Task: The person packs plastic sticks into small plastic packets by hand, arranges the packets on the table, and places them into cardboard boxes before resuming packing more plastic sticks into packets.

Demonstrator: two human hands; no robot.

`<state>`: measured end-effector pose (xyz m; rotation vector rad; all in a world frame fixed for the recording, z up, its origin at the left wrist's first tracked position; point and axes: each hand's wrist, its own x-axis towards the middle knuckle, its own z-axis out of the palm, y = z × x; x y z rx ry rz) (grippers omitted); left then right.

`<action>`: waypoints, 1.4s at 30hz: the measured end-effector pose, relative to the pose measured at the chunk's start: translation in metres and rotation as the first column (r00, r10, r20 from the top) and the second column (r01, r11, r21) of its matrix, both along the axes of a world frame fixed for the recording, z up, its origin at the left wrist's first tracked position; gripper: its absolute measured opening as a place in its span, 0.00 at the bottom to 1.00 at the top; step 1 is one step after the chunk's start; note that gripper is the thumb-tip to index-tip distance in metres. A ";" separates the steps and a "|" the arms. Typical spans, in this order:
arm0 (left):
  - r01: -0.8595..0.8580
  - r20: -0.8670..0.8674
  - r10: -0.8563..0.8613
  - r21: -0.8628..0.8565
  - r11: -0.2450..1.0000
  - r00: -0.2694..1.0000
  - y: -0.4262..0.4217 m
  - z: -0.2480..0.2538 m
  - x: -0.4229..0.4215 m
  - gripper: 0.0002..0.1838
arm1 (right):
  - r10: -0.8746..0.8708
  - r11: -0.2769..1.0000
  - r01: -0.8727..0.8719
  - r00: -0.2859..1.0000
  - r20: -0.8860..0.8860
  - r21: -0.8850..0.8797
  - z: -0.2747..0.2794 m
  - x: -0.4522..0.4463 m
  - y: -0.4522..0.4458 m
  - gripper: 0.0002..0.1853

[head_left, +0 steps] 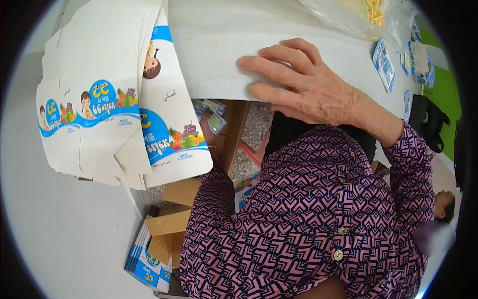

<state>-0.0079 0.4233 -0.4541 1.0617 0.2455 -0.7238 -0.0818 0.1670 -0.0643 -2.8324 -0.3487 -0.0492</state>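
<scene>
My right hand [308,84] lies palm down over the white table [214,50], near its edge, with fingers spread and nothing in them. Below the table edge, my left hand [205,119] reaches into an open cardboard box [233,134]. It touches or is beside a small clear-and-blue packet [216,123]; most of its fingers are hidden, so its grip is unclear. A fanned stack of flat printed cartons [94,60] lies at the left, overhanging the table edge and partly covering the left forearm.
At the top right a clear plastic bag [343,15] holds thin yellow sticks [375,12]. Blue-and-white packets [383,65] lie nearby. Brown box flaps [169,222] and blue-and-white cartons [149,264] are at the lower left. Another person [443,204] is partly visible at the right edge.
</scene>
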 end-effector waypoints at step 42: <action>-0.140 0.156 0.106 0.230 0.963 0.982 0.115 0.159 -0.012 0.25 | 0.444 -0.076 0.891 0.432 -0.785 0.448 -0.192 -0.019 0.057 0.22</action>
